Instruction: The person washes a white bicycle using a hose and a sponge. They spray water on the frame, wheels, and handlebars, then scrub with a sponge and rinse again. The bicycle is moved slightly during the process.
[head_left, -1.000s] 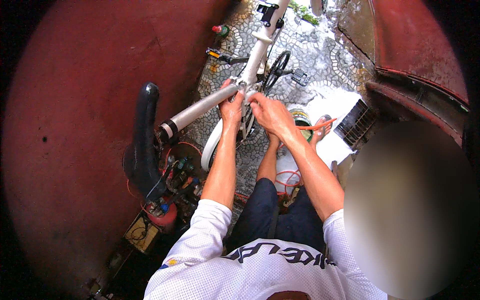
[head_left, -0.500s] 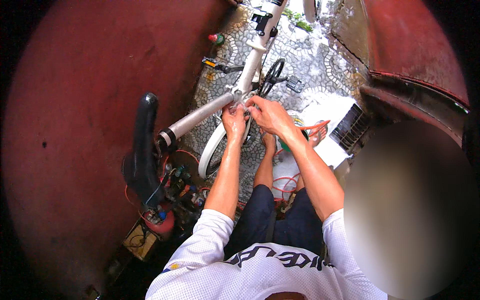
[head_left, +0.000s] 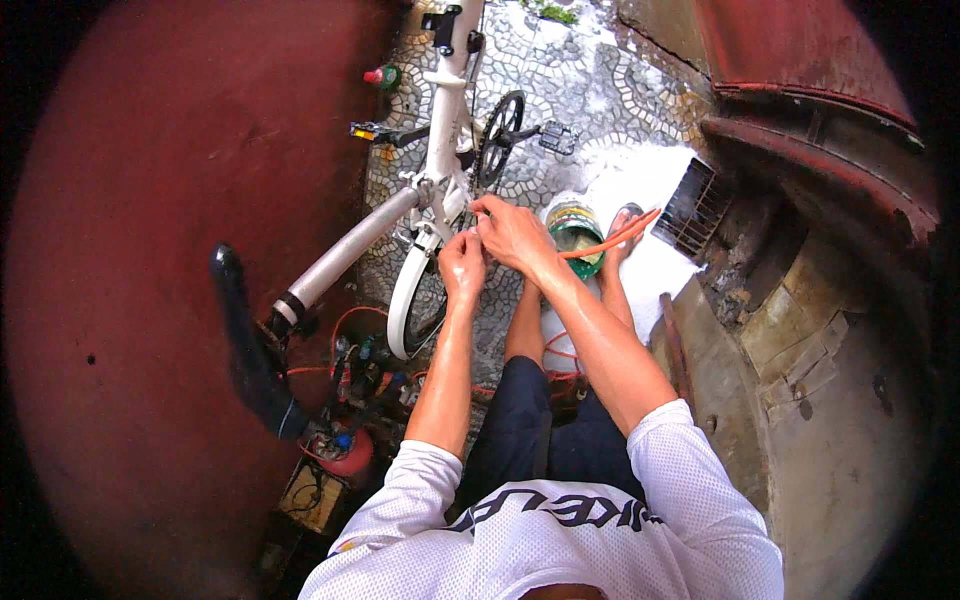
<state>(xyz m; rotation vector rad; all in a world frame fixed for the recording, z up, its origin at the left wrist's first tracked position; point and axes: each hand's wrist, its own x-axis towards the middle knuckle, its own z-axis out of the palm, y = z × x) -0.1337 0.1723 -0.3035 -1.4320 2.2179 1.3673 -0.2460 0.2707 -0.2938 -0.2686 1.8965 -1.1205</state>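
Observation:
A white-framed bicycle stands before me. Its seat post slants to the lower left and ends in a black saddle. Just right of the seat-tube joint and above the white rear mudguard, my left hand is closed with thumb and fingers pinched together. Touching it from the right is my right hand, fingers bent inward and also pinched. Whatever lies between the fingertips is too small and covered to make out. Both forearms look wet. Crank and pedal show beyond the hands.
A green bucket stands beside my foot, with an orange hose across it. White foam lies on the patterned stone floor by a drain grate. A red wall rises at left; a bottle lies against it.
The bicycle has shifted left in the view. My hands have come away from the seat-tube joint, slightly right and nearer to me. The bucket shows more fully; a blurred patch at right is gone.

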